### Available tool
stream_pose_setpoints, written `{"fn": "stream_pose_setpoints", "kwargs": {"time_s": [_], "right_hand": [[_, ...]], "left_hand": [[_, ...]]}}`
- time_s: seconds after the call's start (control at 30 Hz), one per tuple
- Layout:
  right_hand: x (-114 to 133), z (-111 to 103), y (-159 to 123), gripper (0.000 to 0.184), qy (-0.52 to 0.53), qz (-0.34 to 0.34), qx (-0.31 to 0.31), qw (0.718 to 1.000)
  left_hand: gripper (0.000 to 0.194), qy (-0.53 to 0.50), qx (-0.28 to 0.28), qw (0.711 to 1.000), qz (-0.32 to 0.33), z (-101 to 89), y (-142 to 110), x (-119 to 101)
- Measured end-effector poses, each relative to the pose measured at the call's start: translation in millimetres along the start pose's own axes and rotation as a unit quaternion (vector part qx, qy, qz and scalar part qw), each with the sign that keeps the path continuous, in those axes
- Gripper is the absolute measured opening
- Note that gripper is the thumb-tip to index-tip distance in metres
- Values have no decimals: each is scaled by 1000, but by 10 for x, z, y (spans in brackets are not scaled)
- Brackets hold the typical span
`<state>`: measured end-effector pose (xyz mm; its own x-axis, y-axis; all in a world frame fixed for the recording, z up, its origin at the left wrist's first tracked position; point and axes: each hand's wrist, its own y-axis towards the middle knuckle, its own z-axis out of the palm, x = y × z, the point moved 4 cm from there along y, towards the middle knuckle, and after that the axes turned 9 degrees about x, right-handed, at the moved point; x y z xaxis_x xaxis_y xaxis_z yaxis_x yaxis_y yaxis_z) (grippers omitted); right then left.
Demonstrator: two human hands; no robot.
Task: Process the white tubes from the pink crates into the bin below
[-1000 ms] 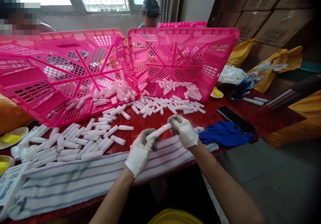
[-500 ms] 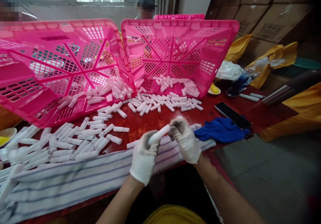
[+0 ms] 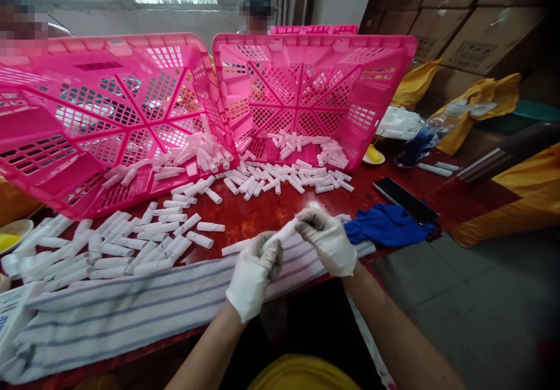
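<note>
A white tube (image 3: 282, 234) is held at a slant between my two gloved hands, above the striped towel (image 3: 144, 308). My left hand (image 3: 256, 267) is closed around its lower end, thumb along the side. The fingertips of my right hand (image 3: 326, 238) pinch its upper end; whether they hold a small part there is hidden. Behind my left hand another white tube (image 3: 236, 248) lies at the towel's edge. Many more white tubes (image 3: 153, 227) are heaped on the red table (image 3: 280, 212) to the left.
Two pink baskets (image 3: 312, 40) stand tipped on their sides at the back, small white tubes spilling out. At right lie a blue cloth (image 3: 389, 225), a phone (image 3: 405, 199) and a dish with something yellow (image 3: 374, 155). Cartons (image 3: 475, 40) are stacked behind. A person (image 3: 256, 5) sits across.
My right hand has shifted slightly right and downward, its fingers closing over the tube's upper end. The tube has tilted a little in my left hand.
</note>
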<state>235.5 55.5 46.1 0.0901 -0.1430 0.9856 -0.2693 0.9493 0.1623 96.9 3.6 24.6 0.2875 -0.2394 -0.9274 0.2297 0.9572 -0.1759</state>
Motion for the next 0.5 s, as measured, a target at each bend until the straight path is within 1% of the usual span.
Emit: {"fn": "stream_pose_setpoints", "kwargs": {"time_s": [0.03, 0.07, 0.1, 0.13, 0.17, 0.2, 0.23, 0.27, 0.3, 0.33, 0.37, 0.4, 0.43, 0.47, 0.5], "right_hand": [[15, 7, 4, 26, -13, -11, 30, 999], [30, 18, -1, 24, -26, -17, 61, 998], [46, 28, -18, 22, -38, -22, 88, 995], [63, 25, -49, 21, -47, -25, 105, 993], [79, 2, -95, 21, -53, -25, 111, 992], [93, -51, -157, 21, -61, -18, 104, 993], [103, -139, -234, 22, -73, -2, 83, 994], [110, -262, -323, 22, -89, 23, 51, 995], [115, -410, -419, 23, -107, 54, 15, 993], [119, -570, -511, 24, -135, 89, -15, 987], [122, -727, -586, 24, -175, 122, -38, 976], [124, -869, -629, 24, -224, 151, -54, 961], [123, -983, -626, 22, -275, 169, -64, 944], [117, -1063, -571, 21, -326, 177, -73, 926], [97, -1104, -462, 20, -373, 182, -80, 906]], "left_hand": [[38, -68, 55, 995, -38, 50, -10, 5], [40, -113, 100, 986, -68, 100, -27, 3], [42, -132, 131, 979, -87, 142, -46, -1], [44, -124, 151, 976, -98, 174, -61, -4], [45, -87, 164, 977, -100, 194, -68, -6], [45, -22, 174, 980, -91, 198, -68, -11], [43, 66, 171, 981, -71, 171, -57, -23], [39, 168, 152, 973, -40, 108, -38, -47], [35, 276, 116, 954, -2, 6, -16, -86], [32, 376, 67, 923, 33, -128, 5, -136], [32, 461, 11, 885, 60, -286, 22, -194], [33, 532, -37, 843, 71, -450, 36, -247], [34, 584, -59, 807, 67, -600, 53, -285], [35, 621, -60, 779, 60, -723, 71, -316], [36, 647, -55, 759, 51, -820, 87, -341]]}}
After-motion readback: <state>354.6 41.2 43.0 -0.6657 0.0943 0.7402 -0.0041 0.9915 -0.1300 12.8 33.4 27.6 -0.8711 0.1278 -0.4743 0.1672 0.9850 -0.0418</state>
